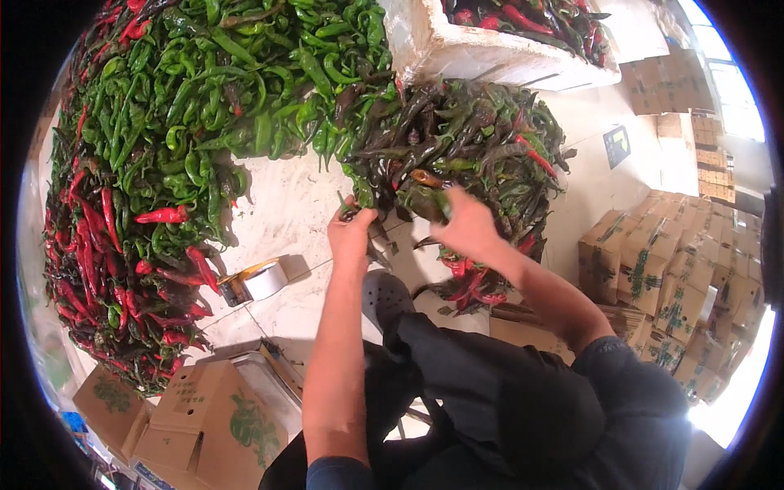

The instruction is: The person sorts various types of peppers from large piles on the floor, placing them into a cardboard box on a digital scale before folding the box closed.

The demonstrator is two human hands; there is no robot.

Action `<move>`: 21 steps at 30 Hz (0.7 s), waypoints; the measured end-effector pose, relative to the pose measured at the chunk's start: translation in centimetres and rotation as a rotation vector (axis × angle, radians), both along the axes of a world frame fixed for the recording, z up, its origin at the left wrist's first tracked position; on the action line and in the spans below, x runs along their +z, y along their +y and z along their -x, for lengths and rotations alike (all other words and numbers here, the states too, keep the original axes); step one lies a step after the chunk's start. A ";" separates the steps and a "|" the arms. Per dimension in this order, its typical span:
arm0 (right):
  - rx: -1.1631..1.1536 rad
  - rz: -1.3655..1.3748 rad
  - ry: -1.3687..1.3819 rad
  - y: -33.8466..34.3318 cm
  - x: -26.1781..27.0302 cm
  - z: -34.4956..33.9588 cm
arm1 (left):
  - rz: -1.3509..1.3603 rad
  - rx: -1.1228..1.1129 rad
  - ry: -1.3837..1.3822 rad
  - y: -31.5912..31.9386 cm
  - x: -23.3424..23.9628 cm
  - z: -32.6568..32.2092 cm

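Observation:
My left hand (350,236) is closed around a dark green chili pepper (347,212), which shows above the thumb. Below that hand, part of another dark pepper points down to the floor. My right hand (468,223), blurred, is at the near edge of a pile of dark, wilted peppers (453,131). Beside its fingertips is a dark green pepper (427,202); whether the fingers grip it cannot be made out. An orange-brown pepper (427,178) lies just beyond. Red peppers (468,285) lie partly behind my right forearm.
Green peppers (245,79) form a large heap, with red peppers (92,245) on its left. A foam box (520,52) holds more peppers. Tape rolls (264,279) sit on the tiled floor. Cardboard boxes (208,422) stand lower left, and stacked cartons (667,263) right.

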State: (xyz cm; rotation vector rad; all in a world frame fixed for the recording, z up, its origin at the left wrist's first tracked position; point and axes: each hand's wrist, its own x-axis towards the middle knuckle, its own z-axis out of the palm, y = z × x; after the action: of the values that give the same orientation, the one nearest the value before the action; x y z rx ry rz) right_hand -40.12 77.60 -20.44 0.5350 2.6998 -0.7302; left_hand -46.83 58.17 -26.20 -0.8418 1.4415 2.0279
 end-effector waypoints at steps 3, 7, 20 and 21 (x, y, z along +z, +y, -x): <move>-0.219 0.178 0.193 3.5 2.5 1.9 | -0.043 0.059 0.077 2.4 -0.5 0.5; 0.145 -0.122 0.393 3.7 3.1 5.4 | -0.017 -0.012 0.067 3.7 -1.5 0.4; 1.046 -0.398 0.317 6.5 1.8 14.7 | -0.259 0.204 0.053 7.5 0.3 -1.5; 1.046 -0.395 0.318 6.1 1.9 15.9 | -0.257 0.205 0.054 7.6 0.4 -1.6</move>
State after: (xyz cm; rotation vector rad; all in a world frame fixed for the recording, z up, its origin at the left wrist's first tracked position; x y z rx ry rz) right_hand -56.06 83.74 -18.51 -0.9581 2.8400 0.0229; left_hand -45.23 65.75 -25.77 -0.8587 1.1266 2.3431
